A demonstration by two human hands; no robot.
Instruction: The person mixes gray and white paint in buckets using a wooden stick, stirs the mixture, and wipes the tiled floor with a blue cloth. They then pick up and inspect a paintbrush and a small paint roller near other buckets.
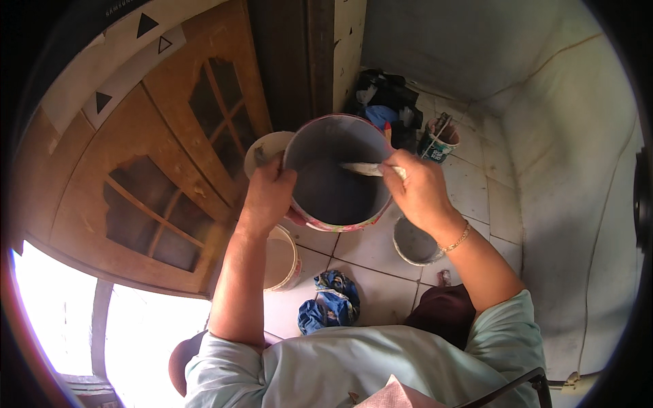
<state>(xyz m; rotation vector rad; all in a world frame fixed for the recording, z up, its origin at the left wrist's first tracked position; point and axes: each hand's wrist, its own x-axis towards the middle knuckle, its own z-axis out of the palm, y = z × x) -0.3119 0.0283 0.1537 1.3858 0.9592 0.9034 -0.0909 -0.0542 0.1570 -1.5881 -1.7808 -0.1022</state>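
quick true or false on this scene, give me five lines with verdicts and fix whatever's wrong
1. The left hand grips the large bucket. True.
2. A bracelet is on the left wrist. False: the bracelet is on the right wrist.
3. The right hand holds a whitish tool reaching into the bucket. True.
4. The crumpled cloth is mostly red. False: the cloth is mostly blue.
5. Wooden doors stand at the left. True.

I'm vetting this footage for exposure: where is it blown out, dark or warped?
Head view: the bright opening at lower left is washed out; head view: the held bucket is dim inside, its contents hard to make out; head view: the wooden door bows toward the rim, with black corners beyond.
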